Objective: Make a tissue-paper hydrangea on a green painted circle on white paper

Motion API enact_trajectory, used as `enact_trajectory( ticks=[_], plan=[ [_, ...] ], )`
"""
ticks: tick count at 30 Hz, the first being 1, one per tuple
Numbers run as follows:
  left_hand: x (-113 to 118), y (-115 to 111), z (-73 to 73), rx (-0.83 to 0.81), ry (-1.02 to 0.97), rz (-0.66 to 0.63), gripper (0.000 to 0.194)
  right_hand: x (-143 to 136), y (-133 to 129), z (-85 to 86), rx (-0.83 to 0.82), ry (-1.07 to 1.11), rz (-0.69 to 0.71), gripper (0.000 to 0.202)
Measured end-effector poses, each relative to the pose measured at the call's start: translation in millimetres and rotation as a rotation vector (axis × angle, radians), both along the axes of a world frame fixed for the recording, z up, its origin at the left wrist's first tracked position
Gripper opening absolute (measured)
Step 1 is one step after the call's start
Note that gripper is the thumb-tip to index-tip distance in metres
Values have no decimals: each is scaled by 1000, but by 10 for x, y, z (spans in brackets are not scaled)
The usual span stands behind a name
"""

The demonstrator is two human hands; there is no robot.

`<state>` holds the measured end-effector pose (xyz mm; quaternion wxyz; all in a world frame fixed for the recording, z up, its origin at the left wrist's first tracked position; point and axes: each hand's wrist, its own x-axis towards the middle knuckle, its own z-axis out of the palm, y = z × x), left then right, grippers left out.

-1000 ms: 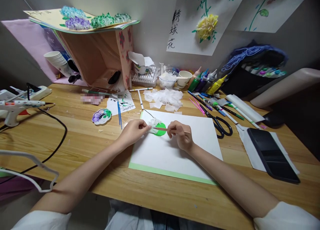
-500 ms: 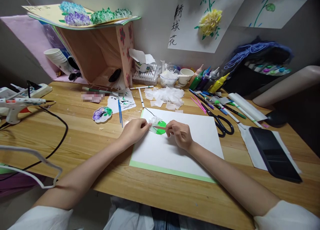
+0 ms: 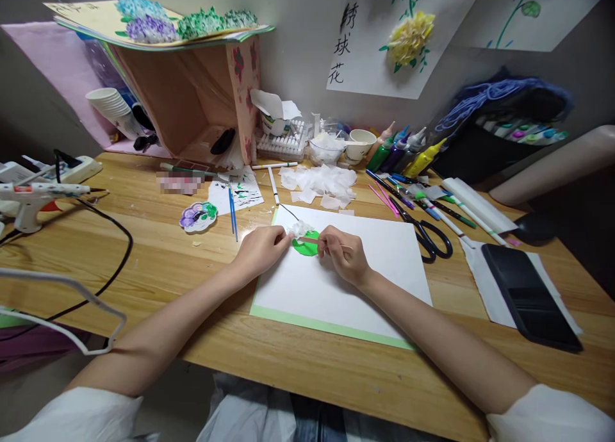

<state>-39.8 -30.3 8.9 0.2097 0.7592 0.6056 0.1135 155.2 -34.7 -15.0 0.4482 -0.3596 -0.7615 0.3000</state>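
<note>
A white sheet [image 3: 365, 288] with a light green lower edge lies on the wooden table. Near its upper left sits a green disc [image 3: 305, 246] with white crumpled tissue [image 3: 301, 229] along its top. My right hand [image 3: 343, 255] pinches a thin brown stick [image 3: 308, 239], whose tip reaches over the disc to the tissue. At the disc's left edge my left hand [image 3: 264, 246] is closed, thumb and finger together by the tissue; what they pinch is too small to make out.
Tissue squares [image 3: 331, 182] lie beyond the sheet. Black scissors [image 3: 435, 240] and a phone [image 3: 528, 298] are on the right, paint bottles [image 3: 384, 150] behind. To the left are a paint palette [image 3: 198, 217], blue brushes [image 3: 233, 210] and a glue gun [image 3: 31, 205] with its cord.
The pale tissue square that covered the disc's left part no longer lies flat; more green shows, with tissue bunched at the top. The view has shifted slightly.
</note>
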Motion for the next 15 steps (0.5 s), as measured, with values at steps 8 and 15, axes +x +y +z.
enact_trajectory(
  ticks=[8,15],
  plan=[
    [2,7,-19,17,2,-6,41,-44,-23,40,33,-10,-20,39],
    [5,5,-4,7,-5,-7,41,-31,-71,4,119,47,-113,27]
  ],
)
